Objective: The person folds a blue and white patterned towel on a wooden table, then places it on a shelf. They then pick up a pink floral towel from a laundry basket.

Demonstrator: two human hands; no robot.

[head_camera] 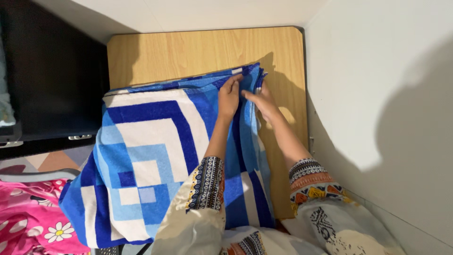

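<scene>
Together, the left hand [230, 97] and right hand [262, 100] pinch the blue patterned towel's [146, 160] folded corner near the wooden table's [188, 49] far right edge, aligning its layers.

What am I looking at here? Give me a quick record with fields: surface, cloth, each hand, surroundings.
surface: light wooden table, set against a white wall
cloth: blue, white and pale-blue patterned towel, folded, draped over the table's near edge
left hand: on the towel's far corner, fingers pinching the edge
right hand: at the same corner, beside the left
surroundings: pink flowered fabric at lower left; dark cabinet at left
</scene>
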